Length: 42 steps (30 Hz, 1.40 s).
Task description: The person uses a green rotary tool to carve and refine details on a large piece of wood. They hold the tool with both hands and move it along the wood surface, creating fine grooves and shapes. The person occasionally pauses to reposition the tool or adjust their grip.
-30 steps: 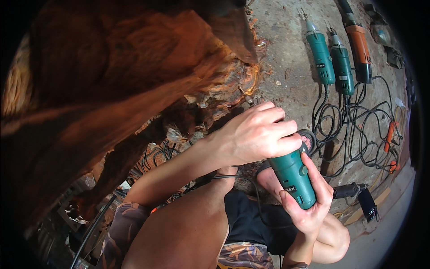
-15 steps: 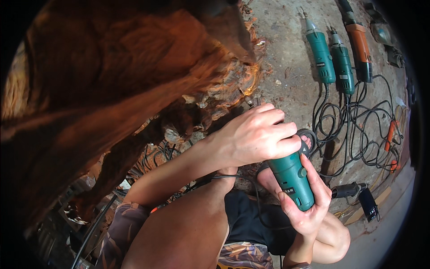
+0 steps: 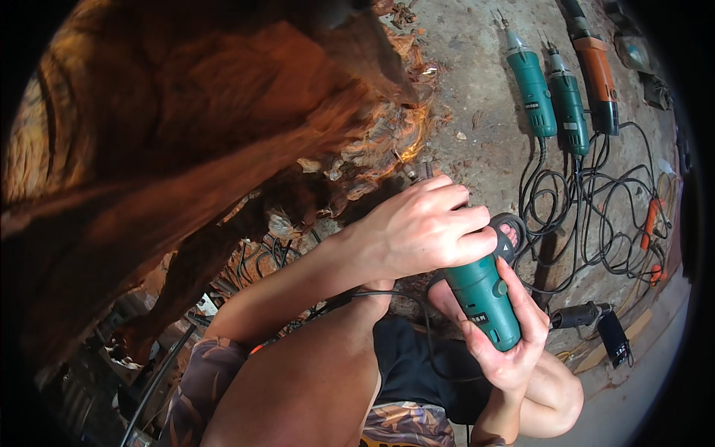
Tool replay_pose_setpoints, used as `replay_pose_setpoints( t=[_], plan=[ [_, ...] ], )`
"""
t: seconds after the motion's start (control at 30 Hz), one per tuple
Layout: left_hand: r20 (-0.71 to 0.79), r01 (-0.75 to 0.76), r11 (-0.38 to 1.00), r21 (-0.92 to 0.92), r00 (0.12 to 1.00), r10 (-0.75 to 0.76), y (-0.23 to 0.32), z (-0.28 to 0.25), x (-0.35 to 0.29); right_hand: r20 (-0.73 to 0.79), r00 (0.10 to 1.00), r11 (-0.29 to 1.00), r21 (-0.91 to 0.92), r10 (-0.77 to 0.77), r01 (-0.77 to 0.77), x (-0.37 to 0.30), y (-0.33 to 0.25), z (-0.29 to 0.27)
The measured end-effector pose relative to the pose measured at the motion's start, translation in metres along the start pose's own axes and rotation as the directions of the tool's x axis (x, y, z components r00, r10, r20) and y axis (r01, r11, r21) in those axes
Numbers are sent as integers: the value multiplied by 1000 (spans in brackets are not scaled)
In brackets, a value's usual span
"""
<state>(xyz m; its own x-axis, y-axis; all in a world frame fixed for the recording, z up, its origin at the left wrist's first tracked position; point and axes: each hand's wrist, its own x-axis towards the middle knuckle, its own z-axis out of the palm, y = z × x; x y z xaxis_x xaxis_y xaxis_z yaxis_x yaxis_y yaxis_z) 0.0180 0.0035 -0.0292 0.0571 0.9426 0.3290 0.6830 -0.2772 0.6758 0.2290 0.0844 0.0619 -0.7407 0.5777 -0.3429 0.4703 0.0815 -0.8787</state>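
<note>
A green electric die grinder (image 3: 482,296) is held slantwise in both hands, its nose pointing up and left. My left hand (image 3: 424,229) wraps over its front part, fingers closed. Around the rear of the body, my right hand (image 3: 514,346) grips with the thumb on one side and the fingers on the other. The metal bit (image 3: 407,168) reaches the rough, brightly lit edge of a large reddish-brown carved wood piece (image 3: 216,119); whether it touches cannot be made out. The left hand hides the grinder's neck.
On the concrete floor (image 3: 477,89) lie two green die grinders (image 3: 532,93) and an orange power tool (image 3: 593,71). Their black cords (image 3: 551,201) coil below them. A black handheld tool (image 3: 577,316) and a phone (image 3: 613,339) are at the lower right. Wood chips are scattered about.
The bit and my left hand have shifted slightly up and left along the wood edge. Both hands keep their hold on the die grinder.
</note>
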Motion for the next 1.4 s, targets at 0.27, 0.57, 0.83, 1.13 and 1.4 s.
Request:
replay_pose_setpoints(
  t=[0.27, 0.57, 0.83, 1.13, 1.4],
  plan=[
    [-24, -12, 1000, 5, 1000, 12, 0, 2, -1, 17, 1000, 999, 22, 26, -26, 0, -2, -1],
    [-114, -69, 998, -2, 991, 68, 37, -3, 7, 212, 976, 962, 271, -49, -10, -76, 41, -56],
    [59, -146, 969, -197, 985, 160, 76, -9, 5, 209, 978, 670, 726, -1, -155, -115, 67, -44],
    [133, 67, 993, 99, 988, -80, 74, -68, -72, -64, 998, 855, 519, 13, 22, -104, 35, -56],
    [303, 46, 697, 716, 879, -369, -40, -231, -204, -57, 995, 949, 312, 77, -55, -105, 26, -45]
  ],
)
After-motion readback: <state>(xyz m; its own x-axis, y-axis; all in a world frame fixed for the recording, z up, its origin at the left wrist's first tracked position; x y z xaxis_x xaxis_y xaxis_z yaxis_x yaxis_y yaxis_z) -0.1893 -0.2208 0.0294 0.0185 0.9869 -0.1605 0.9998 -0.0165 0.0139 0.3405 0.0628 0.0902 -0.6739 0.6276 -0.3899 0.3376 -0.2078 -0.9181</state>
